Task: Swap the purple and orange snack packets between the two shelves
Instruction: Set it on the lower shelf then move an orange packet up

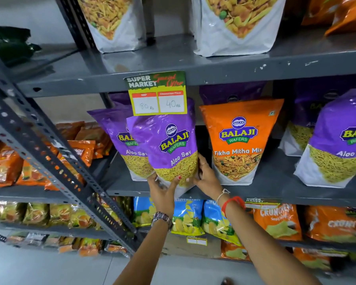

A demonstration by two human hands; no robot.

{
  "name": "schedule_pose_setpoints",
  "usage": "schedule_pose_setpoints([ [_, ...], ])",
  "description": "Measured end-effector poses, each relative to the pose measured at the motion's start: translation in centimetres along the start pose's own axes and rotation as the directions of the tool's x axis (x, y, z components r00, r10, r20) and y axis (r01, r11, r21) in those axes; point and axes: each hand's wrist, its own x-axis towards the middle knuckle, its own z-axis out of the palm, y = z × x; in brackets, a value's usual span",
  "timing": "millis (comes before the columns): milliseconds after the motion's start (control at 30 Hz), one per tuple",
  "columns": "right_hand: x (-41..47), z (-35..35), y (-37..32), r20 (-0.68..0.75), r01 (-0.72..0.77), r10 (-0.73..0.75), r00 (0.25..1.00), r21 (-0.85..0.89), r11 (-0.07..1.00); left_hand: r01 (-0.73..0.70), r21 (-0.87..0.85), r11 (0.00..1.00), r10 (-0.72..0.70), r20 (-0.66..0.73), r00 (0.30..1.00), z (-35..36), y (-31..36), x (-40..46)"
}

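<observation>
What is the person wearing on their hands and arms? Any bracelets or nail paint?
Both forearms are bare, with no sleeves showing. The left wrist has a metal watch with a link band. The right wrist has a red thread band and a thin white string above it. The right hand has a thin ring on one finger. The left hand has red polish on its thumbnail.

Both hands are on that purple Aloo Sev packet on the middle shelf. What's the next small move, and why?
Probably draw the purple Aloo Sev packet straight out toward you. The left hand and right hand grip its bottom edge, and it sits tilted, overlapping a second purple packet behind it. Keep it low, since its top lies behind the price tag, and clear of the orange Tikha Mitha Mix packet beside it.
</observation>
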Motion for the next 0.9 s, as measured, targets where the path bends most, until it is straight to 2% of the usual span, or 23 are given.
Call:
schedule_pose_setpoints([
  [167, -1.2, 0.2, -0.3, -0.079, 0.044, -0.045, 0.996, -0.018, 0.999, 0.004, -0.066, 0.998, -0.006, -0.033, 0.999, 1.2, -0.1, -0.4],
  [233, -3.0, -0.5, -0.4, -0.248, 0.08, -0.084, 0.965, -0.028, 0.996, -0.036, -0.082, 0.996, 0.028, -0.102, 0.994, 1.3, 0.0, -1.3],
  [267, -3.9, -1.2, -0.5, -0.391, 0.121, -0.133, 0.911, -0.055, 0.991, -0.103, -0.031, 0.994, 0.096, -0.168, 0.981, 1.3, 0.0, -1.9],
  [333, -5.6, -3.2, -0.8, -0.644, 0.167, -0.199, 0.739, -0.111, 0.98, -0.255, 0.109, 0.961, 0.273, -0.211, 0.939, 1.9, 0.0, -3.5],
  [367, -5.8, -4.4, -0.7, -0.716, 0.136, -0.197, 0.669, -0.142, 0.98, -0.322, 0.141, 0.936, 0.343, -0.16, 0.926, 2.5, 0.0, -4.2],
  [400, -5.7, -5.6, -0.6, -0.753, 0.067, -0.177, 0.634, -0.175, 0.982, -0.367, 0.123, 0.922, 0.376, -0.057, 0.925, 3.3, 0.1, -4.7],
  [433, -5.3, -6.9, -0.2, -0.762, -0.023, -0.145, 0.632, -0.205, 0.979, -0.385, 0.086, 0.919, 0.378, 0.089, 0.922, 4.3, 0.5, -5.1],
  [500, -4.1, -9.4, 0.7, -0.702, -0.109, -0.05, 0.71, -0.179, 0.978, -0.352, 0.037, 0.935, 0.319, 0.341, 0.884, 6.6, 1.3, -5.2],
  [567, -3.2, -11.4, 1.0, -0.589, -0.104, 0.07, 0.805, -0.025, 0.994, -0.201, -0.032, 0.979, 0.193, 0.456, 0.869, 9.1, 1.8, -4.3],
  [667, -2.7, -13.3, 1.0, -0.395, -0.138, 0.174, 0.902, 0.118, 0.983, 0.037, -0.073, 0.997, 0.007, 0.527, 0.85, 11.9, 2.2, -2.2],
  [733, -2.6, -13.9, 1.5, -0.328, -0.191, 0.216, 0.92, 0.109, 0.976, 0.072, -0.045, 0.996, -0.034, 0.565, 0.825, 12.8, 2.0, -1.1],
  [900, -4.0, -13.4, 2.0, -0.402, -0.182, 0.211, 0.891, 0.11, 0.977, 0.065, -0.047, 0.997, -0.027, 0.573, 0.819, 12.5, 1.8, -1.6],
])
